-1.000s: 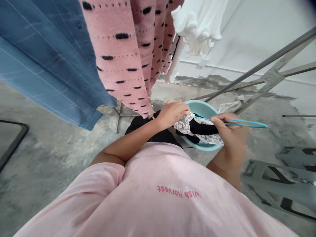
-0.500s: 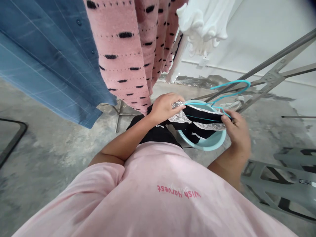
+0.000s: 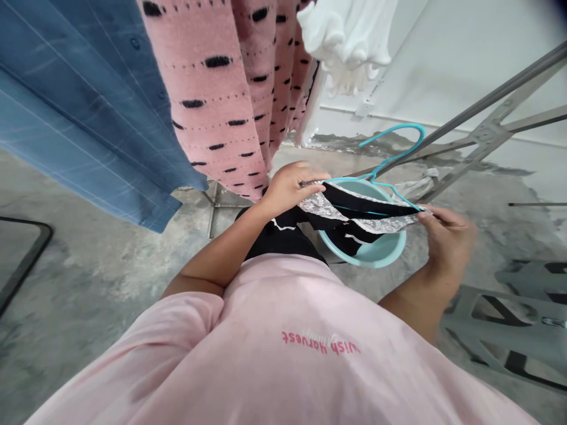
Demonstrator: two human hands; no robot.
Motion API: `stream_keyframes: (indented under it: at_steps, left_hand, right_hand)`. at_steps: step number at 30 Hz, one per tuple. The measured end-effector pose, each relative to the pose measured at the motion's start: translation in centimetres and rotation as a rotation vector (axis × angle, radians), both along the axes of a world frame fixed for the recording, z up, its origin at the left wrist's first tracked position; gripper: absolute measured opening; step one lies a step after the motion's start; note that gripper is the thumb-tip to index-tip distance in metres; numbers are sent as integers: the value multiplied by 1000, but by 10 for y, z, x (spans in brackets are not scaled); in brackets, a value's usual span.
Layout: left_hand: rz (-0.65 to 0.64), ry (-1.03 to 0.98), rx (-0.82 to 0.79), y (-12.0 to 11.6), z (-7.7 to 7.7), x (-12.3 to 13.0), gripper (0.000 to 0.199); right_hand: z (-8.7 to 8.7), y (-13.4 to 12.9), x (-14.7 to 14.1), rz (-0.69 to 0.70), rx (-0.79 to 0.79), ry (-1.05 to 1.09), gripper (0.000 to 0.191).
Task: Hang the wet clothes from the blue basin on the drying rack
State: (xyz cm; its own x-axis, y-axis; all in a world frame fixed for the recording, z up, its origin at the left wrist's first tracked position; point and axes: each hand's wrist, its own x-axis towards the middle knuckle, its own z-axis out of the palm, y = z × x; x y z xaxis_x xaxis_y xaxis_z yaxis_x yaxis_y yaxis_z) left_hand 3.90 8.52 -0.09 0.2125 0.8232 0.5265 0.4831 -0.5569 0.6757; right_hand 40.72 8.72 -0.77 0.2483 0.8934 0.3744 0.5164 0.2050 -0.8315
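Observation:
A black garment with white lace trim is stretched between my hands, with a light-blue wire hanger inside its opening. My left hand pinches the lace edge at its left end. At the right end my right hand, slightly blurred, grips the lace edge by the hanger's corner. The hanger's hook points up, away from my body. Below the garment is a light-blue basin, partly hidden, with dark cloth over or in it; which of the two I cannot tell.
A blue checked garment, a pink cloth with black marks and a white ruffled item hang ahead. Metal rack bars cross at the right. Grey plastic stools stand at the lower right.
My right hand has moved to the right, stretching the garment's edge wider. The hanger's hook has shifted left and up in view.

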Motion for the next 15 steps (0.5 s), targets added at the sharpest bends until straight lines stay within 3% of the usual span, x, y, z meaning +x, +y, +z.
stream_keyframes:
  at_steps: [4,7,11,13,15]
  left_hand:
    - [-30,98,13,1,1,-4,30]
    - [-42,233,-8,0,1,0,32]
    - [19,350,3,5,-1,11,36]
    - [81,303,22,12,2,14,40]
    - [155,207,43,20,9,12,45]
  right_hand:
    - [-1,2,-3,-53,180,-33,19]
    - [1,4,-6,-233,386,-29,14]
    - [22,-7,-17,-392,627,-76,12]
    - [37,-19,-23,-317,718,-102,17]
    - [48,-31,-27,-125,724,-135,28]
